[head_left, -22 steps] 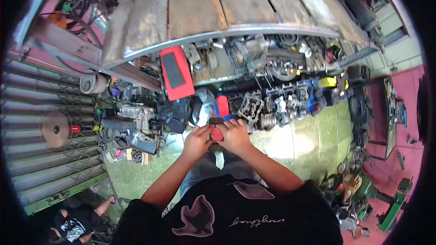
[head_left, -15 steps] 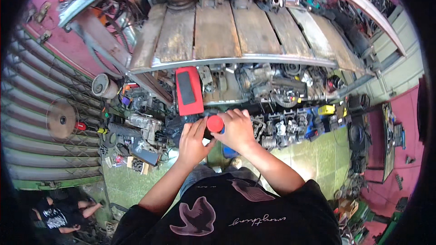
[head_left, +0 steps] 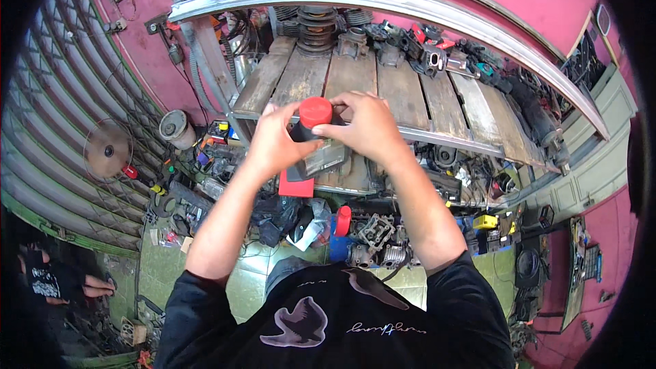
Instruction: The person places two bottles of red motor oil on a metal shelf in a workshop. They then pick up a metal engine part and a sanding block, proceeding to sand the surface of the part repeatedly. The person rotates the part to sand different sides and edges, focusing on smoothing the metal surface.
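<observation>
A dark bottle (head_left: 324, 157) with a red cap (head_left: 316, 112) is held up in front of me, in front of the wooden shelf. My left hand (head_left: 279, 138) grips it on one side, thumb pointing inward below the cap. From the other side my right hand (head_left: 362, 123) curls round it, its thumb close to the cap's lower edge. The bottle's label side is partly visible and its far side is hidden. Below it shows part of a red box (head_left: 295, 186), mostly covered by the bottle.
Metal parts and cylinders line the back of the plank shelf (head_left: 352, 75). A slim red object (head_left: 343, 221) stands beside engine castings (head_left: 379, 232) on a blue surface. Dark plastic bags (head_left: 273, 217) lie left of these. Another person (head_left: 65, 277) is at the lower left.
Both hands have lifted the bottle up and forward, and more of its dark body shows. My view has tilted up, and the slim red object now shows below the hands.
</observation>
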`<state>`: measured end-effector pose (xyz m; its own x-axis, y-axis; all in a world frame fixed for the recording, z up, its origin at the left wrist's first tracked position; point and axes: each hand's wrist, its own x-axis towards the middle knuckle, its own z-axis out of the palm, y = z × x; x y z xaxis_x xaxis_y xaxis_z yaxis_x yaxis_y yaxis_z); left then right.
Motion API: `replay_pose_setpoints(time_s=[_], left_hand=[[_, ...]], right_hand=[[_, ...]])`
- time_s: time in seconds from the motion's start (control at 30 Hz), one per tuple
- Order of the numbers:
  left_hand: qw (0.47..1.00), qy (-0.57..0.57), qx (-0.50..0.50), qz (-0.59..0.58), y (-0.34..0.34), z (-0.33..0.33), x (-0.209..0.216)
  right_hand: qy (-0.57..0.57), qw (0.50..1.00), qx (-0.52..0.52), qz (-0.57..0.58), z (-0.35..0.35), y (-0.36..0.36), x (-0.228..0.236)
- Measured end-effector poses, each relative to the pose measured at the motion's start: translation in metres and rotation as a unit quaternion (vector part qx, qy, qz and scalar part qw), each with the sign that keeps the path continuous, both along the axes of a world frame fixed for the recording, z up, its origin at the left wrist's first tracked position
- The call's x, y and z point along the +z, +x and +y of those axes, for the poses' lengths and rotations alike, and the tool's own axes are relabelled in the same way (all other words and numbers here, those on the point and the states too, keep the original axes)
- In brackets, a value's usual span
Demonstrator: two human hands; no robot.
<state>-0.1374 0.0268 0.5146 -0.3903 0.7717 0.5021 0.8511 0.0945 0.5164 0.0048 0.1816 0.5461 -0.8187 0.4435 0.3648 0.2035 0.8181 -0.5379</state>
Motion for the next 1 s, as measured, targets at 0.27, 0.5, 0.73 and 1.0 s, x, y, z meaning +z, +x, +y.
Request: replay_pose_setpoints(time_s=[0.27,0.5,0.73,1.0], left_hand=[[0.972,-0.076,-0.22,-0.018,-0.104,0.018,0.036],[0.958,-0.08,-0.27,0.056,-0.174,0.039,0.046],[0.997,-0.05,0.008,0.064,-0.205,0.063,-0.021],[0.998,0.024,0.052,0.039,-0.208,0.083,-0.107]], right_hand=[[-0.135,0.981,0.14,-0.016,0.038,-0.022,0.0],[-0.022,0.997,-0.072,-0.035,0.009,-0.087,-0.002],[-0.021,0.966,-0.258,0.018,-0.009,-0.158,-0.033],[-0.033,0.926,-0.369,0.069,-0.008,-0.209,-0.074]])
